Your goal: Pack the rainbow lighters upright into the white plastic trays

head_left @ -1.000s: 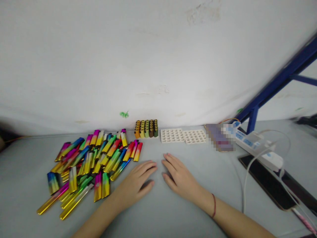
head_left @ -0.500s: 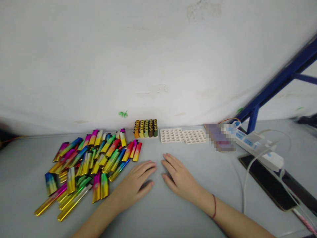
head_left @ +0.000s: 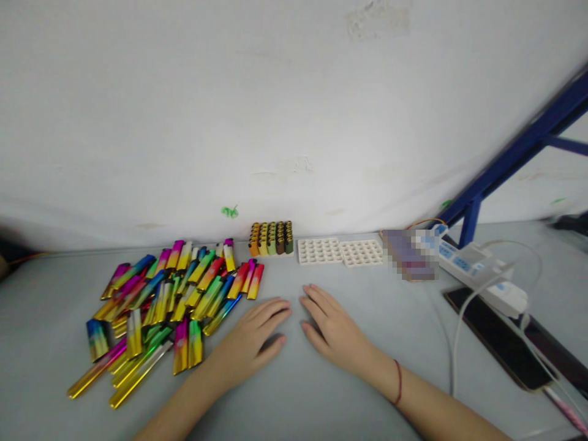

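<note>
Both hands are lying flat on the grey table [head_left: 294, 398] — left hand [head_left: 250, 343] and right hand [head_left: 333, 331] side by side, fingers loosely spread, gripping nothing. Nothing is shifting from a second ago; only the view is wobbling slightly, so no lighter is being handled yet. The heap of colourful lighters [head_left: 169, 300] is sitting just left of the left hand, not touching it. Farther back — a block of upright lighters [head_left: 272, 238] and two white holed trays [head_left: 340, 252] are standing by the wall.
</note>
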`<state>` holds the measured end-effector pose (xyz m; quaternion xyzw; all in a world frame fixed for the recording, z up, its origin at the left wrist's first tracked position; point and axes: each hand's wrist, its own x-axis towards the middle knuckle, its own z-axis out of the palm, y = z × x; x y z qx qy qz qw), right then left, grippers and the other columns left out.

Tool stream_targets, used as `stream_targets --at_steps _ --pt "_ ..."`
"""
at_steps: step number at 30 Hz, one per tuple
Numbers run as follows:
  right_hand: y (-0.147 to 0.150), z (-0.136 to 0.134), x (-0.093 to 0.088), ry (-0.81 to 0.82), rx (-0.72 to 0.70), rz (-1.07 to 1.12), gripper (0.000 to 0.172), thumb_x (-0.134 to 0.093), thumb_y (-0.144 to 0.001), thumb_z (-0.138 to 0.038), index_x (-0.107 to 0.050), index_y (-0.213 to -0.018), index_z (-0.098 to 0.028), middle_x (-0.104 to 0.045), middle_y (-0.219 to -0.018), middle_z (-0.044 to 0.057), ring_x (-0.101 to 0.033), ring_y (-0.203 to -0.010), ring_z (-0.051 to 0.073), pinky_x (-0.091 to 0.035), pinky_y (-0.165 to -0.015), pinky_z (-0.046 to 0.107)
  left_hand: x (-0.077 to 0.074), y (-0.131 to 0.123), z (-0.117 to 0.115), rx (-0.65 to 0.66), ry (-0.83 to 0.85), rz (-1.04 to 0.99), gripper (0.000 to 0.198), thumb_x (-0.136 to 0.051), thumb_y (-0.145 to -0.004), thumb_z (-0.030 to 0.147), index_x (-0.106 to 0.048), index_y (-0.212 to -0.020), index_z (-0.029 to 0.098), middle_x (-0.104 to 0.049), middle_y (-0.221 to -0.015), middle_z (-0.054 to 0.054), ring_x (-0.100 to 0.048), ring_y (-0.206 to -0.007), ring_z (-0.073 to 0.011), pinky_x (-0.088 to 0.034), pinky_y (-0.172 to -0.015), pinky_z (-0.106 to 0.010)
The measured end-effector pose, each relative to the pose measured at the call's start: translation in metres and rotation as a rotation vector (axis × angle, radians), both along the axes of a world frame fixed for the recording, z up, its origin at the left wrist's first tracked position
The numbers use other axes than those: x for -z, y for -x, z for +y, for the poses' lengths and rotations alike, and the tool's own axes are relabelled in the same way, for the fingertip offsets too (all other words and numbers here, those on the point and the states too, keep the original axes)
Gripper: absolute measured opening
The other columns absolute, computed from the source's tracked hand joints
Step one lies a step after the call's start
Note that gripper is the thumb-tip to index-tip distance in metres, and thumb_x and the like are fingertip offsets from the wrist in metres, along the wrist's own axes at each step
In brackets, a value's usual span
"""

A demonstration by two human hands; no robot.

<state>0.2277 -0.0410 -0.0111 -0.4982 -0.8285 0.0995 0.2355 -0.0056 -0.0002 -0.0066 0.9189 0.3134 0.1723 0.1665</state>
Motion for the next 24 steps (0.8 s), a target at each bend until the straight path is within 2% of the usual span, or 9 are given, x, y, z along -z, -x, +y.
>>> stream_targets --at_steps 13,17,21,24 --pt "-0.001 0.000 0.002 -0.014 0.001 0.010 0.043 -0.051 -0.093 -0.020 -0.053 -0.135 -0.011 -0.049 -0.147 0.020 -0.042 -0.139 0.029 -0.041 -0.113 0.051 0.001 0.001 0.000 -0.002 0.005 -0.006 0.041 -0.052 -0.093 0.028 -0.057 -0.133 0.022 -0.059 -0.137 -0.010 -0.053 -0.129 -0.0241 -0.045 -0.110 -0.042" --pt "0.000 0.000 0.002 -0.019 -0.001 -0.015 0.043 -0.051 -0.093 -0.020 -0.053 -0.134 -0.008 -0.050 -0.146 0.021 -0.042 -0.139 0.030 -0.041 -0.113 0.050 -0.003 0.000 -0.001 0.003 0.010 0.003 0.040 -0.052 -0.093 0.027 -0.057 -0.133 0.021 -0.060 -0.137 -0.010 -0.053 -0.129 -0.0240 -0.045 -0.110 -0.042" --pt "-0.001 -0.001 0.004 -0.049 0.001 0.007 0.042 -0.052 -0.093 -0.021 -0.055 -0.133 -0.012 -0.052 -0.144 0.020 -0.044 -0.138 0.029 -0.043 -0.111 0.052 -0.008 -0.002 -0.004 0.005 0.004 0.029 0.042 -0.050 -0.095 0.027 -0.054 -0.136 0.022 -0.058 -0.140 -0.009 -0.051 -0.131 -0.0230 -0.044 -0.112 -0.042" --pt "-0.003 0.000 0.005 -0.061 0.007 -0.010 0.041 -0.052 -0.092 -0.021 -0.056 -0.133 -0.014 -0.053 -0.144 0.018 -0.048 -0.135 0.030 -0.044 -0.110 0.054 -0.013 -0.003 -0.008 0.030 -0.036 0.062 0.038 -0.051 -0.094 0.027 -0.059 -0.131 0.019 -0.060 -0.137 -0.011 -0.052 -0.131 -0.0240 -0.044 -0.111 -0.043"
